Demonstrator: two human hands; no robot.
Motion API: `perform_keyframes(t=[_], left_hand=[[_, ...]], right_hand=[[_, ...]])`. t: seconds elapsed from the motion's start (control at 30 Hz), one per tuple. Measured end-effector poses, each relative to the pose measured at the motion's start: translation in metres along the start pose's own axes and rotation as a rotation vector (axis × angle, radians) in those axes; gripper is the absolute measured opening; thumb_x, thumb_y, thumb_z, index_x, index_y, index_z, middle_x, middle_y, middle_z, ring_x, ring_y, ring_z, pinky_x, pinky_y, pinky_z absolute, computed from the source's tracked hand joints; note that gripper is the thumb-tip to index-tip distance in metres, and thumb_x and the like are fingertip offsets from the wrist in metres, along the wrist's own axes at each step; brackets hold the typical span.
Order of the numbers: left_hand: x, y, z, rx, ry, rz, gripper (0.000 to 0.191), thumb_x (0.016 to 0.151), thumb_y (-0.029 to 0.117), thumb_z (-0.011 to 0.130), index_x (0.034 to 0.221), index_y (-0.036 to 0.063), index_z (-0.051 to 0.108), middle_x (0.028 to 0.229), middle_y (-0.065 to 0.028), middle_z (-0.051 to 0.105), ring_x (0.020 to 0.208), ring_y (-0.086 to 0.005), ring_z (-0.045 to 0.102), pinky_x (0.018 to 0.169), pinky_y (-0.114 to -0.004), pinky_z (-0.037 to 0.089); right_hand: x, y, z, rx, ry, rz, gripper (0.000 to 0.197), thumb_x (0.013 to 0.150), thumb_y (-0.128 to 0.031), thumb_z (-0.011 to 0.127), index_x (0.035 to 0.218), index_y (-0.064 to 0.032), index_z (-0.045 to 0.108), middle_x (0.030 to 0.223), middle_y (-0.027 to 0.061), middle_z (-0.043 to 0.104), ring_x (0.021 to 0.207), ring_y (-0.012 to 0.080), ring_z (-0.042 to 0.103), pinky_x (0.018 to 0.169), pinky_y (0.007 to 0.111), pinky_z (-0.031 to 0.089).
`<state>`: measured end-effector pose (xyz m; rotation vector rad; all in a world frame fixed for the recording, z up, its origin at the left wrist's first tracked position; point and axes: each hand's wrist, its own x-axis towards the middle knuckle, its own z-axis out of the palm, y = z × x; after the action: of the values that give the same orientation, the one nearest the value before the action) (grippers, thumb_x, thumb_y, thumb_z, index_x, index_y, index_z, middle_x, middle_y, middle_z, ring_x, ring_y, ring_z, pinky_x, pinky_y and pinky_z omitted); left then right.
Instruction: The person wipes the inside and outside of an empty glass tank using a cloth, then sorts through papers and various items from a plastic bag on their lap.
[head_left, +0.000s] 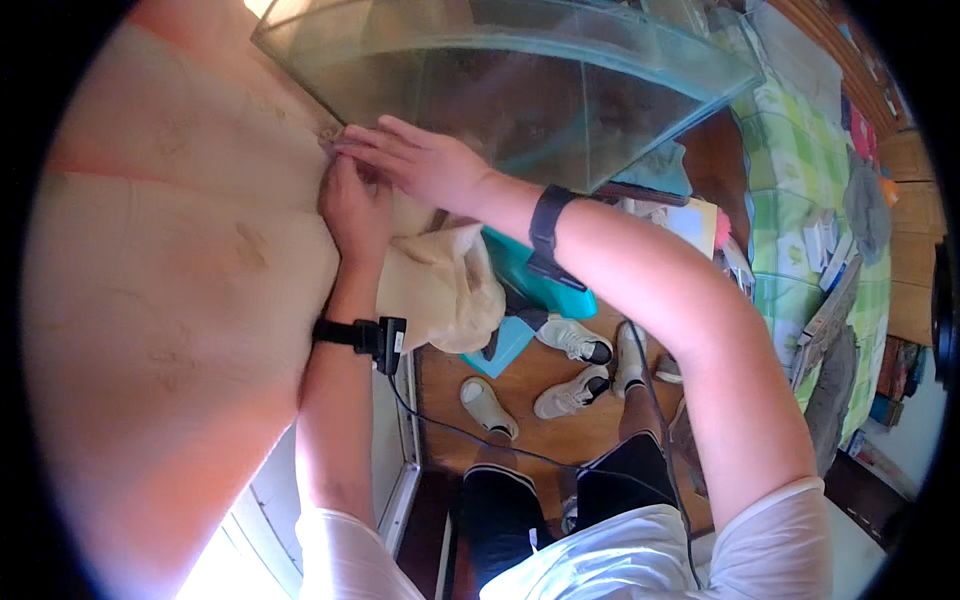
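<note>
My left hand (360, 199) is raised against the edge of a beige patterned curtain (187, 247), its fingers bent. My right hand (420, 161) reaches across from the right, its fingertips meeting the left hand's fingers at the curtain's edge, beside the lower corner of a large glass tank (510, 97). The fingers overlap, so whatever lies between them is hidden. Below the hands hangs a cream cloth (442, 292). Black straps circle both wrists, and a small black device with a cable sits on the left one.
A teal plastic item (559, 289) and several pale shoes (574, 337) lie on the wooden floor near my feet. On the right, a bed with a green checked cover (772, 195) holds clothes and boxes. Cables run from the wrists past my legs. A white-framed door or window stands lower left.
</note>
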<state>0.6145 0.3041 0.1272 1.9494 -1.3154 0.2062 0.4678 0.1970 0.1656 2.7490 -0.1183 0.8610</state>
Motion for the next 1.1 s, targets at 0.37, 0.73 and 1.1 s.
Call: perform_keyframes(t=[0.37,0.73,1.1], left_hand=[[-0.049,0.109,0.065,0.037,-0.224,0.487,0.027,0.079,0.016,0.082,0.097,0.007,0.064,0.092,-0.0104,0.068,0.088,-0.0287,0.069,0.08,-0.044,0.053],[-0.026,0.076,0.052,0.168,-0.412,0.659,0.028,0.081,0.017,0.078,0.105,0.0093,0.066,0.096,-0.0074,0.066,0.094,-0.0277,0.067,0.08,-0.043,0.047],[-0.014,-0.064,0.021,0.201,-0.28,0.269,0.02,0.091,0.017,0.073,0.106,0.0061,0.067,0.102,-0.0136,0.071,0.096,-0.0387,0.068,0.083,-0.051,0.052]], right_hand=[[-0.163,0.041,-0.071,-0.334,-0.219,-0.031,0.065,0.092,-0.027,0.059,0.155,-0.0124,0.052,0.169,-0.0032,0.04,0.159,0.0155,0.03,0.134,0.044,0.008],[-0.174,0.014,-0.044,-0.268,-0.279,0.025,0.064,0.091,-0.027,0.058,0.153,-0.0101,0.056,0.169,0.0046,0.039,0.161,0.0218,0.025,0.134,0.047,0.01],[-0.054,-0.023,0.056,-0.225,-0.19,-0.122,0.065,0.091,-0.029,0.06,0.153,-0.0132,0.056,0.169,0.0044,0.038,0.162,0.0221,0.022,0.135,0.049,0.007]])
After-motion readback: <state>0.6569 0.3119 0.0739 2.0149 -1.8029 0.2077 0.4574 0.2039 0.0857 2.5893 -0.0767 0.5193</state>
